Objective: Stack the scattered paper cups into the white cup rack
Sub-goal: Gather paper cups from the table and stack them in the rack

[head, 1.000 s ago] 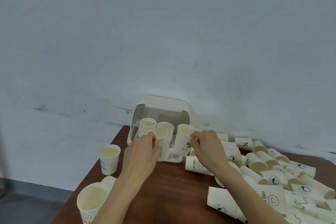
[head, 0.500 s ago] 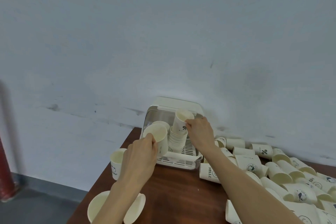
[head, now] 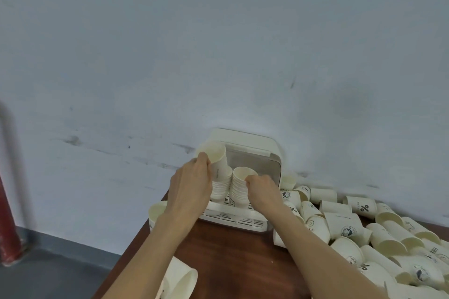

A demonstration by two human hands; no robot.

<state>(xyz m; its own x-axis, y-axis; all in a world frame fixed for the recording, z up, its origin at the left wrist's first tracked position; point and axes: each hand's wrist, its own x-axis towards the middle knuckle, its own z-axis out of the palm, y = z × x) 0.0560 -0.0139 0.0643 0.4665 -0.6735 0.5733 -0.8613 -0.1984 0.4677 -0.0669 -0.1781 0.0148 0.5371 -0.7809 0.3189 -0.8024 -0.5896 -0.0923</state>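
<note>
Your left hand [head: 192, 184] grips a cream paper cup [head: 215, 158] above the left stack; your right hand [head: 263, 187] pinches the right stack's top cup [head: 243, 173] in the white plastic cup rack [head: 245, 222].

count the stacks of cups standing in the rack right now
2: a left stack, onto which the left hand lowers a cup, and a right stack, gripped by the right hand. Hands may hide more.

Cup heap [head: 379, 238] crowding right of rack [head: 233, 219]; bare table [head: 230, 257] in front
</note>
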